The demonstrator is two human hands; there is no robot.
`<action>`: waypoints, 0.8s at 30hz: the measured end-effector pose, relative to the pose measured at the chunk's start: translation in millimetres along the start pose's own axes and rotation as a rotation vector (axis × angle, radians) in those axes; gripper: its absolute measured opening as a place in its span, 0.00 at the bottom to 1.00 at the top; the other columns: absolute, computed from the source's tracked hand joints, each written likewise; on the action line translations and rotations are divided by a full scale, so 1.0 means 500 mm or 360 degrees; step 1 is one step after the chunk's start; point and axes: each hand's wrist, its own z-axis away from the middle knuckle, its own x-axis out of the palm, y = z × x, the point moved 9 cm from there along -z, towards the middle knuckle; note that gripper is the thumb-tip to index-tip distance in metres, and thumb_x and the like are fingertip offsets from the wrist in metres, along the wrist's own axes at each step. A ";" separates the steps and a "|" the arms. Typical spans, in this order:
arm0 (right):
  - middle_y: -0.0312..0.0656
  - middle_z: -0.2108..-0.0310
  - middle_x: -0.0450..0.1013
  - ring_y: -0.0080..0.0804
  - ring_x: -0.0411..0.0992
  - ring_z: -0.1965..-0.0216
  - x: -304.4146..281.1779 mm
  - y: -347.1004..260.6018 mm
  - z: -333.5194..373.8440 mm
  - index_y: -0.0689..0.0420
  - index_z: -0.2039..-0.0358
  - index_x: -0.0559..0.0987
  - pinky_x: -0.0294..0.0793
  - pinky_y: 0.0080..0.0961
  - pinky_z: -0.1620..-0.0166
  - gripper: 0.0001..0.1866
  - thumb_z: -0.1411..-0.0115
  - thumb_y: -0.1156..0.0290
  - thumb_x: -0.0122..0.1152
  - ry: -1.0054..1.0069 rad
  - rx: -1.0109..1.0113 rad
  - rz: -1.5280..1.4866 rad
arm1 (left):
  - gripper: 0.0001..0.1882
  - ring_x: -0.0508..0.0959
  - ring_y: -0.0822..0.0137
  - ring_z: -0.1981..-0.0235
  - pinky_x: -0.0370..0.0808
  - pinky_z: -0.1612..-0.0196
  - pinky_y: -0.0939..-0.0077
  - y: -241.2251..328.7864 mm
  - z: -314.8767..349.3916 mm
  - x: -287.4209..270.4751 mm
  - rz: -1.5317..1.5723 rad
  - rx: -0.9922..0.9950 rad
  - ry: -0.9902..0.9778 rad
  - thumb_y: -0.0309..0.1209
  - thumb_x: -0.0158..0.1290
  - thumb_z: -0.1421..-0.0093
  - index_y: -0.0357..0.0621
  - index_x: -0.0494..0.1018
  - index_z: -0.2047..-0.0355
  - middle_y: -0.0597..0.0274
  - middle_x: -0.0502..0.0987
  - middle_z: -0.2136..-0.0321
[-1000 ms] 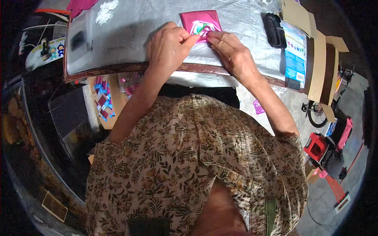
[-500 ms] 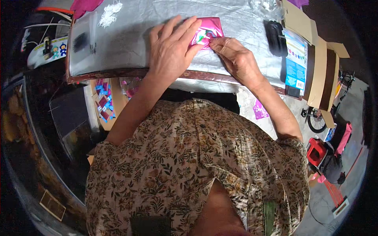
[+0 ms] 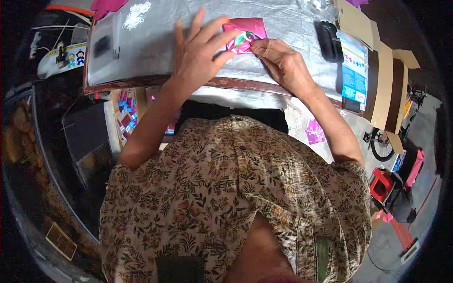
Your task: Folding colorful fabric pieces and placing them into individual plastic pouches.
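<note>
Pink packet (image 3: 249, 32) between two hands
Right hand (image 3: 287, 62) pinches its near right corner; left hand (image 3: 197, 56), fingers splayed, overlaps its left edge

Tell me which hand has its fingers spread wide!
The left hand, fanned open at the left of the pink packet; the right hand is bunched together at the packet's lower right corner.

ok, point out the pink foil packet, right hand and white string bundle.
Pink foil packet (image 3: 251, 28), head view: upper part of its face.
Right hand (image 3: 286, 65), head view: back of the hand.
White string bundle (image 3: 137, 17), head view: middle of the tangle.
</note>
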 end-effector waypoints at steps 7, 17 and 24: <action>0.47 0.55 0.79 0.44 0.78 0.53 0.010 0.023 -0.010 0.62 0.56 0.83 0.79 0.32 0.49 0.13 0.43 0.82 0.64 -0.0028 0.0015 0.0008 | 0.04 0.69 0.64 0.37 0.51 0.33 0.36 0.067 -0.028 -0.010 -0.0436 0.0473 -0.0188 0.32 0.64 0.46 0.51 0.83 0.70 0.69 0.81 0.61; 0.47 0.58 0.81 0.42 0.78 0.57 -0.005 0.052 -0.026 0.62 0.58 0.83 0.78 0.31 0.53 0.11 0.42 0.76 0.67 0.0080 0.0173 -0.0033 | 0.03 0.77 0.63 0.45 0.64 0.36 0.50 0.043 -0.042 0.012 -0.0267 0.0795 -0.0164 0.26 0.61 0.44 0.40 0.78 0.71 0.59 0.82 0.64; 0.39 0.66 0.82 0.25 0.76 0.65 -0.047 0.109 -0.015 0.63 0.63 0.85 0.74 0.20 0.57 0.08 0.40 0.72 0.68 0.0495 0.0774 -0.0886 | 0.08 0.79 0.62 0.48 0.68 0.38 0.60 -0.032 -0.101 -0.035 0.0657 0.0095 -0.0161 0.29 0.56 0.36 0.37 0.79 0.60 0.55 0.82 0.57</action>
